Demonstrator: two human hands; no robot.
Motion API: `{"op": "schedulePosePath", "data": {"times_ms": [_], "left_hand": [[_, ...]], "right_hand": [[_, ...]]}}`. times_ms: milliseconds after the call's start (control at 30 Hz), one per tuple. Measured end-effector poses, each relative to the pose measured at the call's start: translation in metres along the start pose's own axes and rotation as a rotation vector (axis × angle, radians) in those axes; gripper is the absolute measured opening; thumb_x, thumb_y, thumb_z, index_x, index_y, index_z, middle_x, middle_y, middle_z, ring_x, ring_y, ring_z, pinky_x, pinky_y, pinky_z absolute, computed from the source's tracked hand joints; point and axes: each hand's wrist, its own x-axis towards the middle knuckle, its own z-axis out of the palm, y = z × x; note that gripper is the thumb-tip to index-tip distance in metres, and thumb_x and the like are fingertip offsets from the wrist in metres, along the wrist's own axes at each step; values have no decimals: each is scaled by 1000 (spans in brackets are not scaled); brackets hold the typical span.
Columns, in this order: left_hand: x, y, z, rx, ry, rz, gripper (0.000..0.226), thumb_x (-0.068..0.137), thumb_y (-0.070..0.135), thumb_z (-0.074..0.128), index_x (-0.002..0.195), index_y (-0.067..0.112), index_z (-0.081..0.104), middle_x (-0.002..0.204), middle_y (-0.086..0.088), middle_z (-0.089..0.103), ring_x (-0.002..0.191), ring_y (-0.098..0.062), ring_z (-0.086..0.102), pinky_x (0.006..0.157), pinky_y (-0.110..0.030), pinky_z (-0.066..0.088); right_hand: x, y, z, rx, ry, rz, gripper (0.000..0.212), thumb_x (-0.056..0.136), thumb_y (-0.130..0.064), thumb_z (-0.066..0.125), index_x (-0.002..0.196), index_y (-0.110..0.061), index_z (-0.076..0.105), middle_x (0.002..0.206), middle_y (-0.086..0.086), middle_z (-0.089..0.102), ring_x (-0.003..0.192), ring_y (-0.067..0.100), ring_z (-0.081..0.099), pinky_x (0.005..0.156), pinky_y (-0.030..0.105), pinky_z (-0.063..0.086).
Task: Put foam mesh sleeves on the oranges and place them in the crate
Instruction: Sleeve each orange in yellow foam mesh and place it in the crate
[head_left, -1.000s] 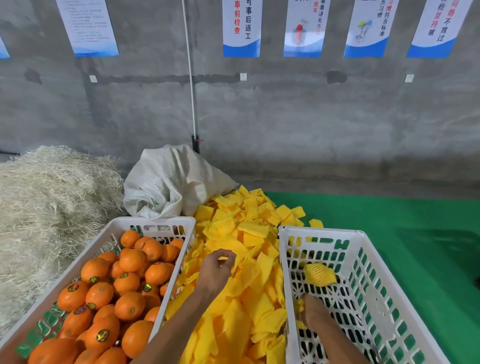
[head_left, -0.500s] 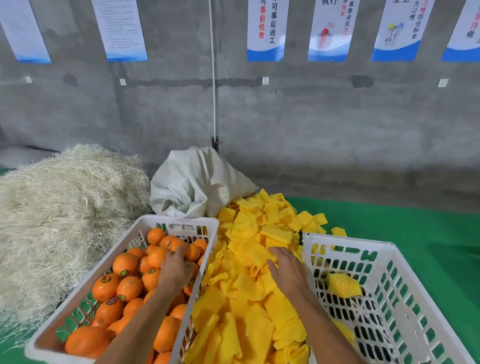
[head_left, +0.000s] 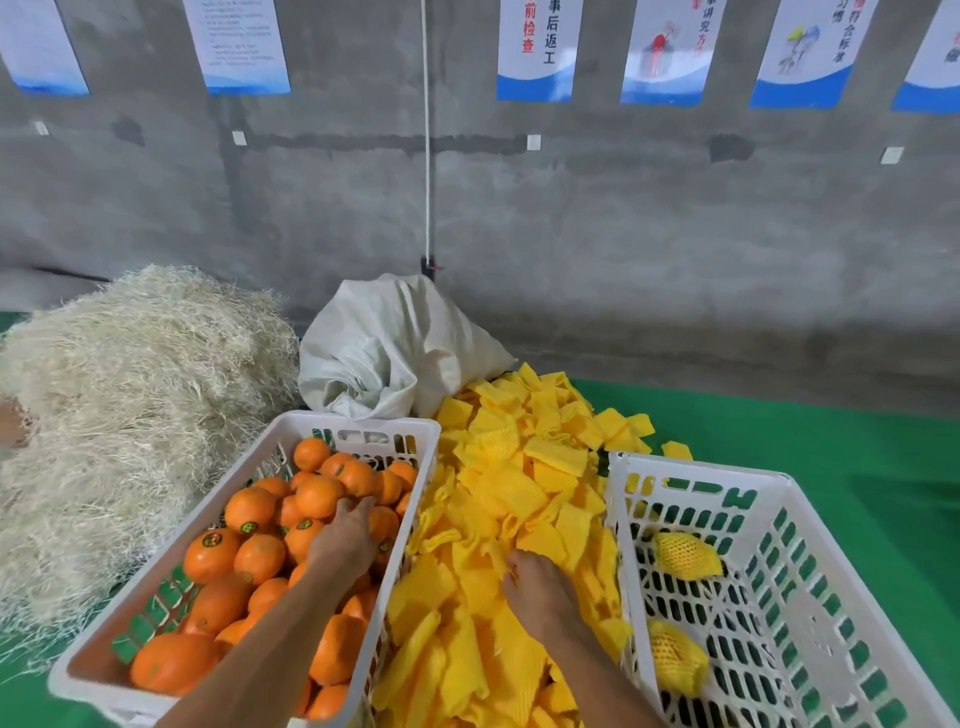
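Observation:
Bare oranges (head_left: 257, 512) fill the white left crate (head_left: 363, 422). My left hand (head_left: 343, 538) reaches into it, fingers laid flat over the oranges near its right wall. A pile of yellow foam mesh sleeves (head_left: 524, 467) lies between the crates. On this pile rests my right hand (head_left: 540, 590), its fingertips curled into one foam sleeve (head_left: 488, 564). The white right crate (head_left: 701, 470) holds two oranges in yellow sleeves, one further back (head_left: 683, 556) and one nearer (head_left: 672, 657).
A big heap of pale straw (head_left: 130, 389) lies left of the orange crate. A white woven sack (head_left: 395, 353) sits behind the sleeve pile. Everything stands on a green mat (head_left: 831, 441) before a concrete wall with posters.
My left hand moved from the sleeve pile into the orange crate. My right hand came out of the right crate onto the sleeve pile and drew nearer. The view shifted left.

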Motion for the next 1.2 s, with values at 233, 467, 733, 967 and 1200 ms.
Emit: {"op": "schedulePosePath", "data": {"times_ms": [233,467,733,967,1200], "left_hand": [[-35,46,-17,-448,242,-8,78,90,52,71,150,11,44,140,-18,54,111,-34,63,87,-47,56],[-79,104,-17,-1272,-104,-119,37,93,53,59,106,19,67,101,-10,72,86,-28,73,62,-38,59],[-125,121,11,-1323,-162,-30,29,87,17,79,113,23,70,123,-12,59,100,-26,66,68,-44,62],[-157,137,19,-977,-196,302,61,72,24,96,122,31,61,107,-8,62,77,-21,68,67,-47,63],[-149,129,15,-1031,-143,185,28,84,26,86,106,33,70,103,-9,62,74,-14,70,62,-42,64]], "right_hand": [[-11,-12,-36,347,221,28,27,101,-37,53,120,-17,56,106,0,65,86,21,64,67,33,47],[-32,-38,-65,641,351,-88,29,105,-30,47,133,-29,53,71,-5,57,49,7,44,52,28,35],[-64,-45,-82,831,518,66,33,91,-54,68,117,-34,61,95,-23,53,85,-13,53,66,3,39],[-78,-41,-95,1123,377,41,36,98,-62,49,112,-35,68,100,-23,68,94,-10,61,74,12,46],[-86,-31,-86,1144,211,-102,28,94,-48,66,108,-27,78,80,-14,71,76,0,61,70,19,49]]}}
